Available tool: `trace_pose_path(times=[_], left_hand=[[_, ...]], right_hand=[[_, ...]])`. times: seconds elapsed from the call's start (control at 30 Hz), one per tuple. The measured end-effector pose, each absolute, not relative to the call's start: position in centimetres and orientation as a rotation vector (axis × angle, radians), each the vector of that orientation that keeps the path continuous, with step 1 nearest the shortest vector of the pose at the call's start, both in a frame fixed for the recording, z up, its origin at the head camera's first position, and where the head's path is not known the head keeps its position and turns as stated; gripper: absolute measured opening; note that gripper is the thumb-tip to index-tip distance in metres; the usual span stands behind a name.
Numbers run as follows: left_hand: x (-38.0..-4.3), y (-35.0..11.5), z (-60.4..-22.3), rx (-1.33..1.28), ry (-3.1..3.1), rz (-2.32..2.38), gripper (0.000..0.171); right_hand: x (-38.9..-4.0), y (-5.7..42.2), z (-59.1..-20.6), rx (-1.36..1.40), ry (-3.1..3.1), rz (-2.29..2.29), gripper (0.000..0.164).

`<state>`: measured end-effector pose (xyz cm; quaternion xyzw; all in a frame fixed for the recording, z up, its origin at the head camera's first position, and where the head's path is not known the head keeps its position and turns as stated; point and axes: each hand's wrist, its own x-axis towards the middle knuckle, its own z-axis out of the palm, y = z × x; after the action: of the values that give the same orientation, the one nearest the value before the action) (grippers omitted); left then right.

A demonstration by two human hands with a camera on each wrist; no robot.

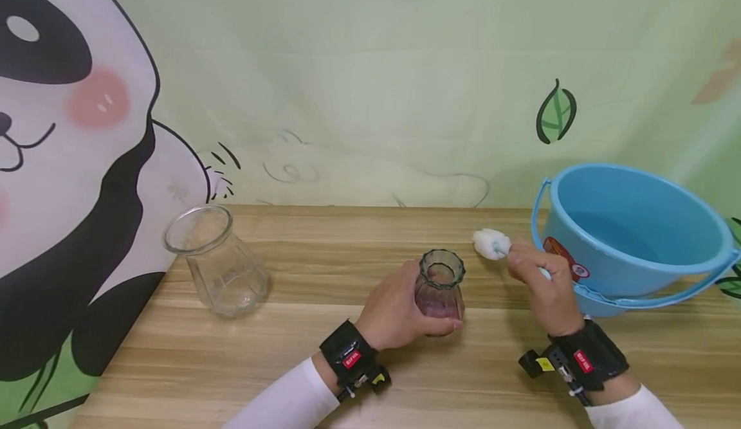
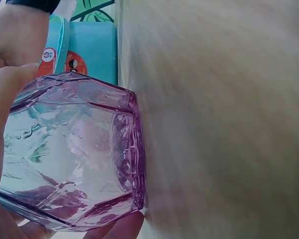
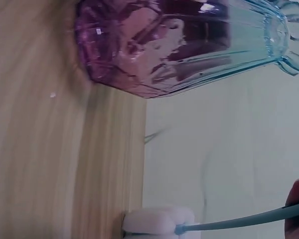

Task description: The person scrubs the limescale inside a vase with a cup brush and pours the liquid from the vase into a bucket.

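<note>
My left hand grips a small ribbed glass vase, its thumb across the lower front. The vase has a scalloped rim and fades from bluish at the neck to purple at the base, as the right wrist view shows. It stands upright, its base close to the wooden table. To its right, my right hand holds a sponge bottle brush by its thin blue handle. The brush's white head points left, apart from the vase; in the right wrist view the sponge appears near the table.
A larger clear glass jar with a wide rim stands on the left. A blue bucket with its handle hanging down stands right, just behind my right hand. A green curtain with a panda print hangs along the table's back edge.
</note>
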<state>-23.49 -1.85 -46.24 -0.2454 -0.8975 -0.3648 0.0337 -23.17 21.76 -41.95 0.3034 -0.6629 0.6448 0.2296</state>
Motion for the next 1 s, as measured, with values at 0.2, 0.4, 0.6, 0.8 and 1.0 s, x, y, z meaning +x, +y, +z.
trace_pose_path(times=[0.2, 0.4, 0.6, 0.8, 1.0], left_hand=[[-23.5, -1.8, -46.2, -0.757, -2.759, -1.113, 0.088], [-23.5, -1.8, -46.2, -0.762, -2.762, -1.121, 0.087], [-23.5, -1.9, -46.4, -0.77, -2.75, -1.106, 0.086], [-23.6, -1.8, -46.5, -0.784, -2.736, -1.11, 0.085], [-23.6, -1.9, -46.6, -0.771, -2.744, -1.103, 0.087]], right_hand=[[-21.4, 22.4, -41.9, 0.576, -2.197, 1.47, 0.036], [-19.6, 23.3, -42.1, 0.504, -2.441, 1.218, 0.033], [-18.7, 23.9, -43.1, 0.483, -2.556, 1.016, 0.026], [-18.3, 24.5, -43.6, 0.519, -2.721, 0.86, 0.029], [-18.3, 24.7, -43.9, 0.641, -2.83, 0.712, 0.032]])
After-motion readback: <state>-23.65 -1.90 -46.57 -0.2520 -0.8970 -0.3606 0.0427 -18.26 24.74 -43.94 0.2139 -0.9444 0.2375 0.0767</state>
